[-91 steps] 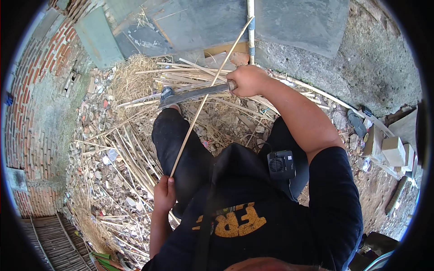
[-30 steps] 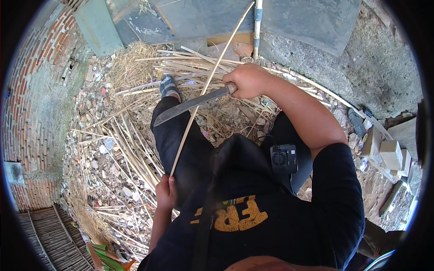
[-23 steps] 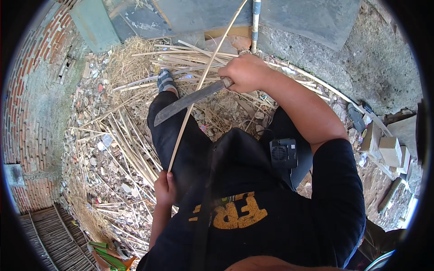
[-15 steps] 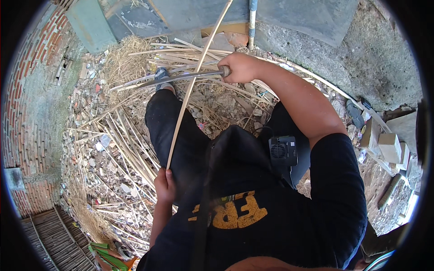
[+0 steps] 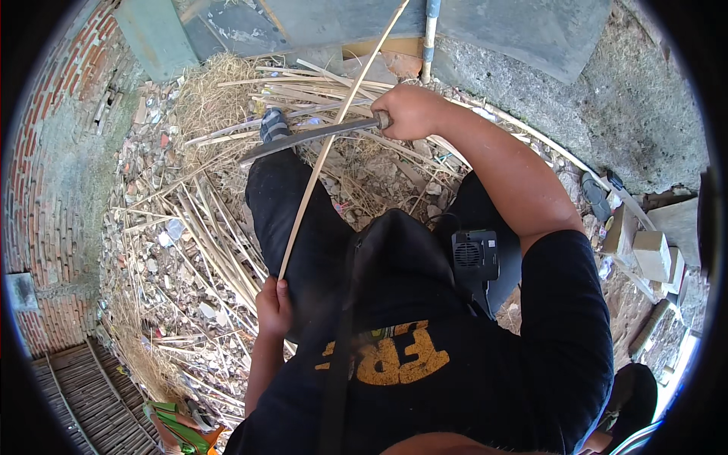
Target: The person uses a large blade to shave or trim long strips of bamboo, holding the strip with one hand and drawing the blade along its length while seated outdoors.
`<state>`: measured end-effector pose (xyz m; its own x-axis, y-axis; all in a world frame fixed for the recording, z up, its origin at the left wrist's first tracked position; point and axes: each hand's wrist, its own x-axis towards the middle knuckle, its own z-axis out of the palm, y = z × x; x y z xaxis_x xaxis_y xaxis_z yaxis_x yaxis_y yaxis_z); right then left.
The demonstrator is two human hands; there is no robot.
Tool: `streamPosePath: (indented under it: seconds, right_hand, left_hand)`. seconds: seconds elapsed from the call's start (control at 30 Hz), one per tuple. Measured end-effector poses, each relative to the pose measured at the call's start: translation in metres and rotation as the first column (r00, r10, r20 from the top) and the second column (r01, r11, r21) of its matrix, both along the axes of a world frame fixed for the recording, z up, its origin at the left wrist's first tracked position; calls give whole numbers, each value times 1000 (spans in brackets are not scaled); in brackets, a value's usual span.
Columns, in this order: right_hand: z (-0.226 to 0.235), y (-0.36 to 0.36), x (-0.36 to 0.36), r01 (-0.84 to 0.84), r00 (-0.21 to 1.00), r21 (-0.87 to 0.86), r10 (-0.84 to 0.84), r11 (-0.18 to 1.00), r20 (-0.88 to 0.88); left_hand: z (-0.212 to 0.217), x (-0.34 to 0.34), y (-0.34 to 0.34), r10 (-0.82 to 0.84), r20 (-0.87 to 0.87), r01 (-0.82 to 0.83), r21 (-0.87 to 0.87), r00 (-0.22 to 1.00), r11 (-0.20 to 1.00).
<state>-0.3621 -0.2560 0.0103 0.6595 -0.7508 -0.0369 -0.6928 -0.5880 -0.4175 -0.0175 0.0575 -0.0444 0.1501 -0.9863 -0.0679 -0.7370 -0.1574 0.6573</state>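
Observation:
A long pale bamboo strip (image 5: 307, 199) slants from my left hand (image 5: 274, 307) up past the top edge of the head view. My left hand is closed around its near end, beside my left thigh. My right hand (image 5: 409, 111) grips the handle of a machete (image 5: 303, 139), arm stretched forward. The blade points left and crosses the strip roughly midway along its visible length; whether its edge touches the strip I cannot tell. My left foot, in a grey sandal (image 5: 274, 125), stands just beyond the blade.
Loose bamboo strips (image 5: 216, 243) lie on the rubble at left, with more strips (image 5: 303, 89) ahead. Dry straw (image 5: 216, 98) is heaped far left. A brick wall (image 5: 57, 182) bounds the left. At right are pale blocks (image 5: 652, 254) and a sandal (image 5: 596, 196). Another person (image 5: 633, 398) shows lower right.
The machete's blade has tilted, its tip now nearer to my left knee. The strip's far end has shifted slightly right. Another person's dark shape shows more at lower right.

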Motion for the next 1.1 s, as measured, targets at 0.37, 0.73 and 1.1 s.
streamPosePath:
  seconds: [0.37,0.73,1.1]
  right_hand:
    - [8,4,-2,-3,1000,-56,2,998,-30]
    - [-7,-14,-28,126,986,47,-130,991,100]
    - [-4,-13,-7,107,990,87,-114,990,81]
  left_hand:
    - [-6,4,3,0,15,0,-5,1000,1000]
    - [-3,12,3,-40,65,38,39,997,999]
    - [-6,11,-2,-57,-69,59,18,996,998]
